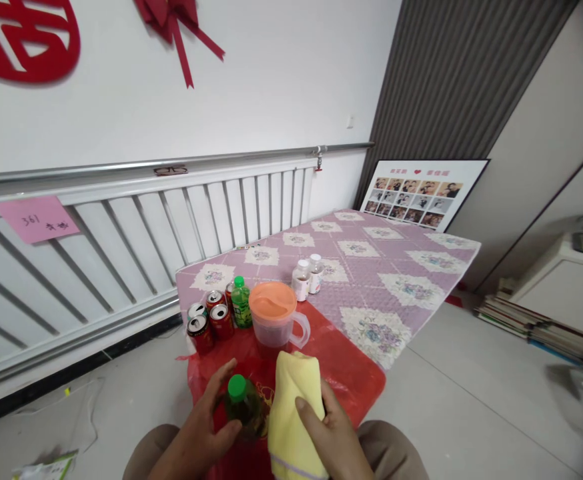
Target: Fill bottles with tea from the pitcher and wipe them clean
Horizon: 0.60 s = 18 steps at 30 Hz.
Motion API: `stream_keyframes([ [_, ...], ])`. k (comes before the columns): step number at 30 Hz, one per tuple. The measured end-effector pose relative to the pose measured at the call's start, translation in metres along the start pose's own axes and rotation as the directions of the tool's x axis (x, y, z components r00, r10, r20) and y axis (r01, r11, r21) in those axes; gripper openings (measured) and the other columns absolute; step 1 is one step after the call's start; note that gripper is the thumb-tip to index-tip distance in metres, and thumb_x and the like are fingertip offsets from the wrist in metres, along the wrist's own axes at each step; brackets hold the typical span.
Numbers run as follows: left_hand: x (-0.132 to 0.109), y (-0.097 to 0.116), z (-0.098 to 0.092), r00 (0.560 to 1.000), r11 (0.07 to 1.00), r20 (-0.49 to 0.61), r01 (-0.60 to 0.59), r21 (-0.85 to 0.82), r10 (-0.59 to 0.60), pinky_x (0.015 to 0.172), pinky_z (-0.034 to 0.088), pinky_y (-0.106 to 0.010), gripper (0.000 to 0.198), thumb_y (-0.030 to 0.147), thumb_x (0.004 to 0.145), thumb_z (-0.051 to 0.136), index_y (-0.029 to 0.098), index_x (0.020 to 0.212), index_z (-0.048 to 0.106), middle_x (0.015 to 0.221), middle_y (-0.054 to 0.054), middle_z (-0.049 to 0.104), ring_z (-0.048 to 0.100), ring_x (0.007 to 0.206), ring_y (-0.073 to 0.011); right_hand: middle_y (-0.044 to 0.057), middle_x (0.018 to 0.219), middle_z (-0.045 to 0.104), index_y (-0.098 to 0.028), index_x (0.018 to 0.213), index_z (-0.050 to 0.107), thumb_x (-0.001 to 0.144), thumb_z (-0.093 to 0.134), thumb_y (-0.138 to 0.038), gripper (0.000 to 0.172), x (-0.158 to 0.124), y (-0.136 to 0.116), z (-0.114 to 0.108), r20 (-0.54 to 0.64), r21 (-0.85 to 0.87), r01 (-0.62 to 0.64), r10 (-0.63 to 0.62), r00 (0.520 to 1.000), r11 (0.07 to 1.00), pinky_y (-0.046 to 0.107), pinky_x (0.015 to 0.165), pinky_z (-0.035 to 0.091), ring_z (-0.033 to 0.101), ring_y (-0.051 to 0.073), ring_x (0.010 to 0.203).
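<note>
My right hand [329, 423] is closed around a folded yellow cloth [294, 407], thumb on its front. Fingers apart, my left hand [209, 417] curves beside a green-capped bottle [244, 403] standing on the red plastic sheet [341, 363]; whether it touches the bottle is unclear. Behind the cloth stands a clear pitcher [272, 330] with an orange lid and a handle on its right. Left of the pitcher are a green bottle [241, 303] and several opened drink cans [221, 321]. Two small white-capped bottles [300, 281] stand behind the pitcher to the right.
A purple flowered cloth [321, 243] covers the table. Behind it are a white radiator [196, 220] with a pink note [37, 219] and a pipe holding glasses [170, 171]. A photo board [416, 193] leans at the back right. My knees flank the red sheet.
</note>
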<state>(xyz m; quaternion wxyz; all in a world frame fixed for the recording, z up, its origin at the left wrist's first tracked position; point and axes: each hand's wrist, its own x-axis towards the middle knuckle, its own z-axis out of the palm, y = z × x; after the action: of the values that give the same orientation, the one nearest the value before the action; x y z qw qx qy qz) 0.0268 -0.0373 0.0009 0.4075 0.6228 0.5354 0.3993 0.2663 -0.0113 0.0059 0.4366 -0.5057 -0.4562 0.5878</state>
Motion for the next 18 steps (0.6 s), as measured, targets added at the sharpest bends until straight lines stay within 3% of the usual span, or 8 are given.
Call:
stream_keyframes([
  [3,0.001,0.008,-0.005,0.997,1.000,0.081,0.004,0.018,-0.006,0.114,0.033,-0.045,0.075,0.012,0.072,0.058,0.021,0.142,0.034,0.148,-0.011,0.042,0.041,0.136,-0.0279,0.010,0.118,0.067,-0.022,0.124,0.058,0.079,0.059,-0.042,0.049,-0.005,-0.015,0.009,0.054,-0.257,0.217,-0.210,0.976,0.942,0.037,0.086,0.053,0.064,0.028,0.105],
  [6,0.005,0.010,-0.002,0.998,0.999,0.064,-0.003,0.050,-0.001,0.113,0.034,-0.045,0.071,0.007,0.067,0.056,0.022,0.135,0.044,0.141,-0.009,0.051,0.046,0.132,-0.0275,0.011,0.119,0.066,-0.021,0.123,0.062,0.079,0.058,-0.031,0.045,-0.002,-0.014,0.020,0.158,-0.423,0.339,-0.300,0.941,0.841,0.037,0.096,0.047,0.059,0.028,0.114],
  [9,0.005,0.006,0.002,0.999,0.998,-0.035,0.009,0.060,-0.007,0.111,0.036,-0.047,0.063,0.012,0.069,0.060,0.020,0.130,0.049,0.136,-0.011,0.054,0.049,0.128,-0.0296,0.011,0.120,0.065,-0.020,0.126,0.060,0.079,0.052,-0.021,0.048,0.008,0.004,0.025,0.238,-0.469,0.338,-0.252,0.938,0.816,0.039,0.099,0.044,0.058,0.026,0.113],
  [14,0.001,0.002,0.015,0.984,0.993,-0.168,0.070,0.091,-0.053,0.099,0.047,-0.044,0.055,0.021,0.071,0.065,0.018,0.123,0.049,0.120,-0.011,0.060,0.059,0.111,-0.0274,0.011,0.128,0.062,-0.018,0.128,0.057,0.078,0.052,-0.017,0.051,0.018,0.039,0.023,0.284,-0.443,0.251,-0.131,0.950,0.860,0.037,0.101,0.043,0.057,0.025,0.118],
  [18,0.001,0.006,0.025,0.960,0.972,-0.276,0.100,0.214,-0.038,0.096,0.046,-0.048,0.053,0.027,0.068,0.070,0.018,0.117,0.051,0.117,-0.012,0.058,0.056,0.110,-0.0300,0.013,0.127,0.062,-0.015,0.127,0.057,0.079,0.053,-0.022,0.049,0.013,0.031,0.022,0.228,-0.424,0.203,-0.113,0.967,0.883,0.039,0.102,0.042,0.057,0.026,0.118],
])
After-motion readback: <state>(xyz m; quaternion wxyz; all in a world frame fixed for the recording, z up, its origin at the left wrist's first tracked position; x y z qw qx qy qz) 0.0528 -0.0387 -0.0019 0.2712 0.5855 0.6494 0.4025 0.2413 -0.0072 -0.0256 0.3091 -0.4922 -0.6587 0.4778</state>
